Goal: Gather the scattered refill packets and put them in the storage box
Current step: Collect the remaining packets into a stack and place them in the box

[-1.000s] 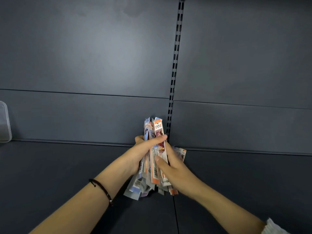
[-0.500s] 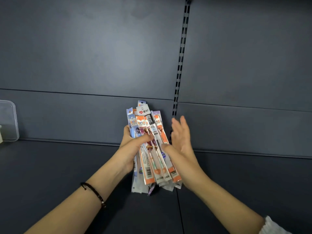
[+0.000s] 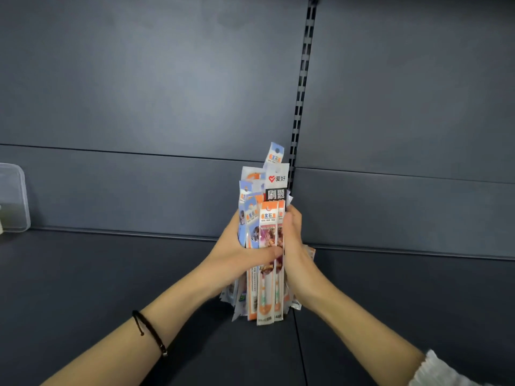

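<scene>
A bundle of several long refill packets [image 3: 267, 224], orange, white and pale blue, stands upright with its lower ends on the dark shelf [image 3: 111, 274]. My left hand [image 3: 237, 254] grips the bundle from the left, thumb across its front. My right hand [image 3: 292, 243] wraps round it from the right, fingers behind the packets. A clear plastic storage box [image 3: 14, 199] stands at the far left edge against the back panel, partly cut off by the frame.
The grey back panel [image 3: 139, 93] rises behind the shelf, with a slotted upright rail [image 3: 302, 79] just behind the bundle. A seam in the shelf runs toward me below the packets.
My right hand, open beside the bundle half a second ago, has closed round its right side. The packets are squared into a tighter upright stack.
</scene>
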### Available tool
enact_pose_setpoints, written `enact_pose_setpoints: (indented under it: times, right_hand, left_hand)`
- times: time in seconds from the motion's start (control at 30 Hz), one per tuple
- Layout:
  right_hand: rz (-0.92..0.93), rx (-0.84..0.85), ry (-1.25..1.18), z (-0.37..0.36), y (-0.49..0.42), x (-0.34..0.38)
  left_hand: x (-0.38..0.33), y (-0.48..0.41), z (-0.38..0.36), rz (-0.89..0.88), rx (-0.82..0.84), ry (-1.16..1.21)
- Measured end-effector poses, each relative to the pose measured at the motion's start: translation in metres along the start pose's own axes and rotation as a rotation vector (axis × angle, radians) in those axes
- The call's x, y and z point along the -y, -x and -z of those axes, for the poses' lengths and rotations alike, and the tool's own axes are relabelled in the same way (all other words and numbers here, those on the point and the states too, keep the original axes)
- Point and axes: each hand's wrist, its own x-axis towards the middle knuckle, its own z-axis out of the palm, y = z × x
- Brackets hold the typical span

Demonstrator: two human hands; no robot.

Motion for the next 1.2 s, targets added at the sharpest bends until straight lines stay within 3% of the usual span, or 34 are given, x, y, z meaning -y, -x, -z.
enact_pose_setpoints:
  times: [0.1, 0.17, 0.3, 0.37, 0.53, 0.9, 1.2]
  right_hand:
    - [0.014, -0.142, -0.064, -0.004, -0.022, -0.002]
    - [0.122, -0.206, -0.086, 0.001, -0.027, -0.009]
    - [0.096, -0.185, 0.143, 0.003, -0.026, -0.008]
    - [0.054, -0.013, 0.240, -0.005, -0.022, 0.005]
    - [0.163, 0.073, 0.058, -0.001, -0.031, 0.051]
    - [0.133, -0.043, 0.038, -0.028, -0.052, 0.025]
    - [0.248, -0.218, -0.026, -0.025, -0.056, 0.016]
  left_hand:
    - [-0.001, -0.002, 0.003, 0.013, 0.068, -0.039]
    - [-0.002, -0.005, 0.005, 0.026, 0.113, -0.084]
    - [-0.006, -0.006, 0.008, 0.008, 0.095, -0.084]
    - [-0.014, -0.007, 0.011, -0.034, 0.056, -0.073]
    - [-0.034, -0.018, 0.022, -0.161, -0.034, -0.079]
    - [0.005, -0.015, 0.034, -0.097, -0.052, -0.129]
    - [0.029, -0.009, 0.021, -0.053, -0.044, -0.127]
